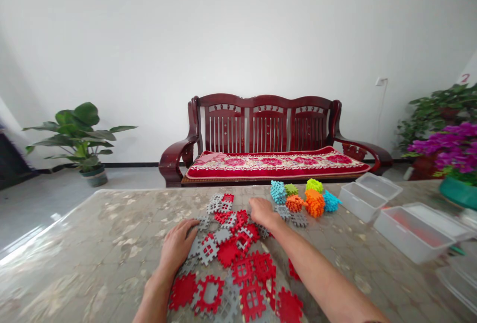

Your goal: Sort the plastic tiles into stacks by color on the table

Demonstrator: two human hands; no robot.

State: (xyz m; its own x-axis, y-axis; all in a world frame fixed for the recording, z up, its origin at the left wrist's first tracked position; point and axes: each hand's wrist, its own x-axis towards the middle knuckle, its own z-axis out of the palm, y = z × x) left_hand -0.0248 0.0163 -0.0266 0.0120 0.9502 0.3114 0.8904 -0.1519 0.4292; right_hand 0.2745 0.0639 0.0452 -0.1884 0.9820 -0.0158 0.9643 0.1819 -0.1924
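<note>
My left hand [179, 242] lies at the left edge of a loose pile of flat plastic interlocking tiles, its fingers stretched out over some grey tiles [194, 248]. My right hand [262, 211] reaches to the far right side of the pile. Its fingers point down and are mostly hidden behind the back of the hand, so I cannot tell whether they hold a tile. Red tiles [228, 252] and grey window-shaped tiles [207, 249] spread between my hands and toward me, some overlapping. A solid red tile [289, 306] sits near my right forearm.
Stacked tiles in blue [278, 192], orange [314, 203] and lime green [314, 185] stand beyond my right hand. Clear plastic boxes [412, 243] with lids are at the right, one with something reddish inside. A flowerpot [459, 194] stands at the table's right edge. Behind is a wooden bench [268, 109].
</note>
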